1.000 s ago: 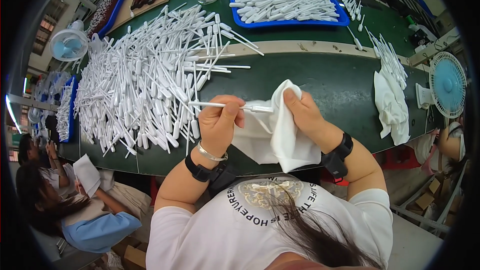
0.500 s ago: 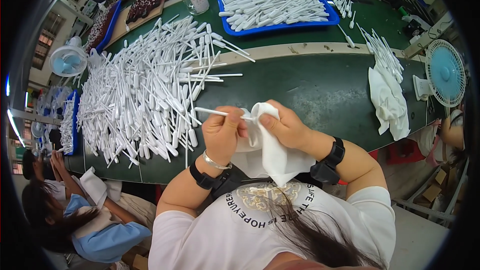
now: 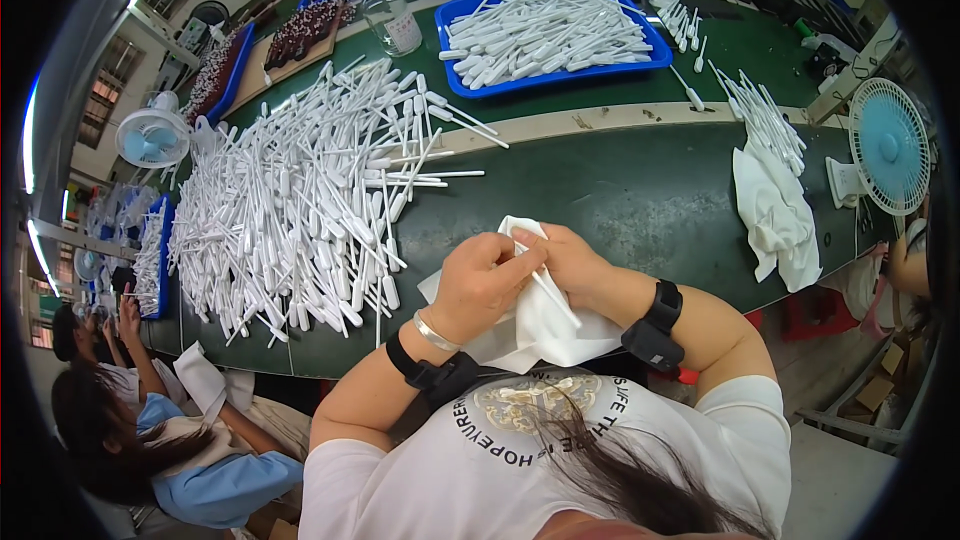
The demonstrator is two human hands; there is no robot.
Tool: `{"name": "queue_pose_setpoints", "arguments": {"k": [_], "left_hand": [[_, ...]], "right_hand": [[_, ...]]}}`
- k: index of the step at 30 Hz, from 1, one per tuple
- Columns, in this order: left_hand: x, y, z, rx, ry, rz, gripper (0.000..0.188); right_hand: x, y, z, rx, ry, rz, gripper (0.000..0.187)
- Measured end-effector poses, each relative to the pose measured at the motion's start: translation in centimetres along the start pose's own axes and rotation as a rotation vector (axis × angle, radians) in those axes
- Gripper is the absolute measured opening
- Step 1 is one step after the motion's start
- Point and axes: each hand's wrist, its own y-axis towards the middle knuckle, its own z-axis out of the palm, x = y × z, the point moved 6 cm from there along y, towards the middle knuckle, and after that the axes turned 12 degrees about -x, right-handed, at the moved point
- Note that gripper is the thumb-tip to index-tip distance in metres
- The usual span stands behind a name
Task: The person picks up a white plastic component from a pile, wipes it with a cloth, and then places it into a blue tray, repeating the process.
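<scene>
Within left hand (image 3: 480, 288) and right hand (image 3: 572, 265): white cloth (image 3: 540, 338) and pipette (image 3: 561, 302) jointly gripped, apparently unfinished. Leftward, loose heap (image 3: 285, 215) lies untouched.

I look through one head-worn fisheye, wide and upright. It faces down and outward, close above the table (image 3: 640, 185).

White short-sleeved printed T-shirt (image 3: 470, 485), black wristbands (image 3: 654, 328), silver left-wrist bangle (image 3: 436, 333)

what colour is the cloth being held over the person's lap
The held cloth is plain white, seen best in the head view.
</scene>
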Motion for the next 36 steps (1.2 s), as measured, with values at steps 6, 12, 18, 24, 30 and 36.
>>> {"name": "queue_pose_setpoints", "arguments": {"k": [6,12,18,24,30,36], "left_hand": [[-0.1,5.2,0.6,0.278,0.035,0.231,0.024],[11.7,18.1,2.7,0.301,0.442,0.058,0.021],[27.5,24.8,7.2,0.424,0.863,-0.202,0.024],[31.5,26.0,11.8,0.518,0.830,-0.331,0.025],[35.7,27.3,12.3,0.587,0.789,-0.371,0.025],[32.6,27.2,15.3,0.515,0.576,-0.216,0.026]], "right_hand": [[0.0,0.1,-0.8,0.104,0.278,0.199,0.023],[0.9,1.0,-1.4,0.280,0.145,0.157,0.025],[1.3,0.7,-1.0,0.357,-0.229,0.132,0.030],[0.7,1.5,-1.9,0.412,-0.247,0.118,0.036],[0.4,1.5,-0.8,0.487,-0.295,0.099,0.039],[0.5,1.8,-1.7,0.448,-0.280,0.124,0.038]]}}
